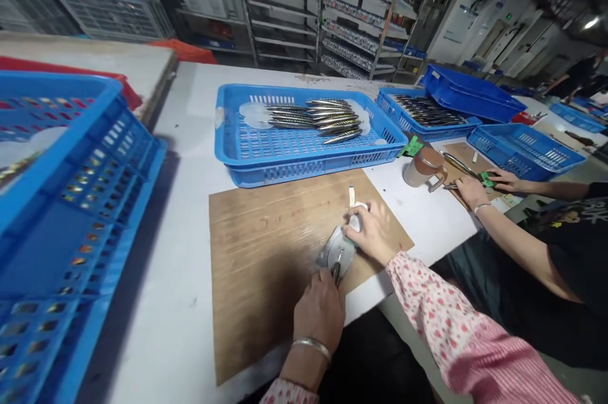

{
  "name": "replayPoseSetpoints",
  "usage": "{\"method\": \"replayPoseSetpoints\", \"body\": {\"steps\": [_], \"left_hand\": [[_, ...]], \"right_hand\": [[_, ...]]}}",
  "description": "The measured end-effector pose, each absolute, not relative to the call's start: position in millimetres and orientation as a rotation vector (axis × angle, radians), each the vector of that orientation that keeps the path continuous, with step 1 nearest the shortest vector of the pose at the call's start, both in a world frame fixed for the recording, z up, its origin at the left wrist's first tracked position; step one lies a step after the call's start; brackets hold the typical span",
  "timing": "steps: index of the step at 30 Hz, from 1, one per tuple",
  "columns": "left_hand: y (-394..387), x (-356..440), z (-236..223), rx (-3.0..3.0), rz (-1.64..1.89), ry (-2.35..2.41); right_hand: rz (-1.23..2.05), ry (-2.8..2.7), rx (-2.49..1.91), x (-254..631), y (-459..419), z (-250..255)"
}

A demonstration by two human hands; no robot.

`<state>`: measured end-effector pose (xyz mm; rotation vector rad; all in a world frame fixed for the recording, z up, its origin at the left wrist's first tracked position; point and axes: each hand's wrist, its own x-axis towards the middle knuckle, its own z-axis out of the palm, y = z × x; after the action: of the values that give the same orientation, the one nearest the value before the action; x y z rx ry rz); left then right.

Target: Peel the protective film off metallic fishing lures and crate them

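My left hand (319, 309) is closed around a dark, slender fishing lure whose body is mostly hidden in the fingers. Its broad, translucent grey bill (341, 251) sticks out ahead of the fingers, over a brown cardboard sheet (256, 265). My right hand (373, 233) curls over a small white rounded object (355, 221) at the bill's far edge; its kind is unclear. Just beyond those fingers, a short pale strip (351, 195) points away from me. Behind the cardboard, a blue basket (313, 173) holds several shiny striped lures (318, 116) with round translucent bills.
At the left stands a tall blue crate (71, 201). On the right, a co-worker's hands (475, 189) handle a lure beside a brown-lidded mug (422, 168). More blue baskets (522, 151) stand beyond, and metal shelving (285, 18) rises behind the table.
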<state>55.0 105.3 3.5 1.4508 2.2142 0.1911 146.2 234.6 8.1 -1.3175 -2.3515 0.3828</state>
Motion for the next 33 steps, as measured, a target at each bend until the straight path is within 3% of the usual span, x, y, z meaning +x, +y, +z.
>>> {"method": "replayPoseSetpoints", "body": {"steps": [6, 11, 15, 20, 25, 30, 33], "left_hand": [[105.0, 55.4, 6.8, 1.421, 0.245, 2.19], [102.8, 55.5, 8.0, 1.421, 0.26, 2.216], [102.4, 54.9, 7.1, 1.44, 0.301, 2.185], [103.3, 55.6, 9.4, 1.408, 0.269, 2.217], [103.6, 54.9, 8.1, 1.421, 0.252, 2.194], [103.8, 54.4, 3.9, 1.42, 0.251, 2.217], [104.0, 54.3, 3.9, 1.415, 0.243, 2.192]], "right_hand": [[0.51, -2.418, -1.303, 145.1, 225.4, 16.3], [0.341, -2.357, -1.386, 145.6, 226.0, 17.4], [0.471, -2.429, -1.256, 148.0, 221.2, 15.3], [0.355, -2.363, -1.403, 146.7, 230.5, 15.8], [0.558, -2.386, -1.216, 150.6, 222.7, 9.8], [0.436, -2.284, -1.396, 147.8, 235.8, 7.8], [0.525, -2.353, -1.256, 149.6, 228.9, 5.8]]}}
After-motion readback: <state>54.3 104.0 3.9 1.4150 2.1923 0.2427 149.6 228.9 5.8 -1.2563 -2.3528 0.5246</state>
